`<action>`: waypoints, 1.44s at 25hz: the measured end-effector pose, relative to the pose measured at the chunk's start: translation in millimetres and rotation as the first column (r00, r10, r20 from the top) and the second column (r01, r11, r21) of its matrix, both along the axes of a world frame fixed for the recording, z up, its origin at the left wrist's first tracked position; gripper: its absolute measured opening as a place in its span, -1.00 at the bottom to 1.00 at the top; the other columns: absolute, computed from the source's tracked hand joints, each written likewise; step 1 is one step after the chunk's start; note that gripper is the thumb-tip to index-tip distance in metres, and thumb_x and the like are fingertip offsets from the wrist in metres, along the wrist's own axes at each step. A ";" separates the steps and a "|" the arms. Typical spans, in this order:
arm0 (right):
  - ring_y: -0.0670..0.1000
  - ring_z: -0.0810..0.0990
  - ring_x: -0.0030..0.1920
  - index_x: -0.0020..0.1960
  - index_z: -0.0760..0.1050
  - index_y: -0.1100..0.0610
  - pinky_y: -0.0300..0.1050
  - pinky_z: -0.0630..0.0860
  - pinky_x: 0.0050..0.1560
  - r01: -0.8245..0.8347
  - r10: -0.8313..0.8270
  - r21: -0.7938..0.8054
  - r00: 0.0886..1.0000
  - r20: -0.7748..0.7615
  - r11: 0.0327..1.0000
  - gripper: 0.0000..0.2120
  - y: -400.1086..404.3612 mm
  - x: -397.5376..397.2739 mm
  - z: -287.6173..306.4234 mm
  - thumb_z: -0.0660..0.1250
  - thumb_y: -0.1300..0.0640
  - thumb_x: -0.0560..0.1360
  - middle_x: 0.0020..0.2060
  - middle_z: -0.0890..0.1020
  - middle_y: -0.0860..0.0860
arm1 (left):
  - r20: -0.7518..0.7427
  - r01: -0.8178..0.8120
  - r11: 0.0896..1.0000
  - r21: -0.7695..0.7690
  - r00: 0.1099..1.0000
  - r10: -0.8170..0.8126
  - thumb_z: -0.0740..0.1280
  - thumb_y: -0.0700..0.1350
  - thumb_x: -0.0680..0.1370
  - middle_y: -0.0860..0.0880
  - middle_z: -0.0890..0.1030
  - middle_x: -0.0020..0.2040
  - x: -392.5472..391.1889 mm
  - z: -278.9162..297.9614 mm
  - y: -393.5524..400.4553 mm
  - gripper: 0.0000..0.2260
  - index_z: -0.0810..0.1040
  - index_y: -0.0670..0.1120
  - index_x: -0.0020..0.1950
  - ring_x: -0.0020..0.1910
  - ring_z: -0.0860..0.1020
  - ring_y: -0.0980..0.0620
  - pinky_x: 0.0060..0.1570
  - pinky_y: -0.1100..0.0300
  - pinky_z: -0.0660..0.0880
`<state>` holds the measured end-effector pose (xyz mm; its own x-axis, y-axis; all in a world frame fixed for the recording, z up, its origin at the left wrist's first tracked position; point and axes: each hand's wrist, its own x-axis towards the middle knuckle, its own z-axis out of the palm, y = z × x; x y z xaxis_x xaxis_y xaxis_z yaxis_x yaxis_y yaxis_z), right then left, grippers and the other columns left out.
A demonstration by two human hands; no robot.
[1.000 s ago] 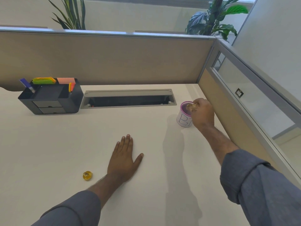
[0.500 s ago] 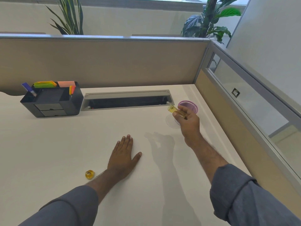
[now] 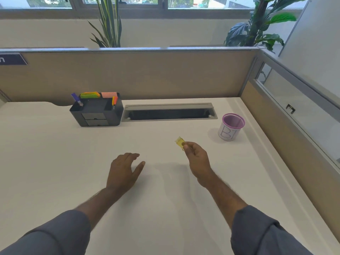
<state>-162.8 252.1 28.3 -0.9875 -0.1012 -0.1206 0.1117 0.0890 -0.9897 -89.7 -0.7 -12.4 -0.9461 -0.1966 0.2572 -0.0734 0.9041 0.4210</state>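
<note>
My right hand [image 3: 196, 155] pinches a small translucent yellow piece [image 3: 179, 141] between thumb and fingers, held above the white desk [image 3: 55, 162] near its middle. A purple mesh cup [image 3: 231, 127] with a white paper label stands to the right of it, near the desk's far right corner, apart from the hand. My left hand [image 3: 123, 171] hovers low over the desk with its fingers loosely bent and holds nothing. The small yellow thing that lay left of that hand earlier is out of sight.
A black desk organiser [image 3: 97, 111] with coloured sticky notes and a purple pen stands at the back left. A grey cable tray slot [image 3: 169, 112] lies open along the back. Beige partition walls [image 3: 139, 76] close the desk at the back and right.
My right hand drew the yellow piece out of the purple cup and brought it back toward the desk's middle. My left hand lifted from lying flat and its fingers bent.
</note>
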 end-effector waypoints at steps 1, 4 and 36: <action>-0.22 0.51 -0.05 0.14 0.57 0.01 -0.47 0.42 -0.14 0.006 -0.006 0.030 1.000 -0.019 1.000 -0.82 -7.9 6.0 -0.5 0.29 0.01 0.58 0.03 0.57 -0.08 | 0.026 -0.026 0.999 0.038 0.999 0.025 0.25 0.25 0.52 0.03 0.64 0.03 7.9 0.1 -7.7 -0.56 0.61 -0.04 0.18 0.07 0.59 -0.09 0.13 0.01 0.44; -0.20 0.46 -0.14 0.14 0.62 0.04 -0.48 0.37 -0.15 0.020 -0.009 0.118 0.996 -0.090 0.993 -0.79 -27.1 22.4 -3.4 0.36 0.02 0.54 -0.03 0.51 -0.05 | 0.200 -0.055 0.993 0.104 0.979 0.034 0.40 0.32 0.41 0.07 0.58 0.07 29.1 -4.6 -21.7 -0.48 0.55 0.03 0.24 0.08 0.57 -0.01 0.14 0.07 0.42; -0.09 0.50 -0.13 0.15 0.60 0.05 -0.04 0.53 -0.09 -0.226 0.248 0.146 0.957 -0.149 0.963 -0.80 -94.8 97.0 34.2 0.35 0.21 0.54 -0.12 0.60 -0.10 | 0.075 0.002 0.412 0.911 0.982 -0.171 0.22 -0.01 0.66 -0.07 0.62 -0.21 59.9 72.0 -33.0 -0.72 0.72 -0.07 0.08 -0.29 0.55 0.03 -0.17 0.17 0.55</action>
<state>-65.8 157.4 62.5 -0.9441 -0.3292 0.0143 -0.0909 0.2187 -0.9716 -29.8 -33.7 59.6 -0.9779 -0.1497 -0.1457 -0.1486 0.0084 0.9889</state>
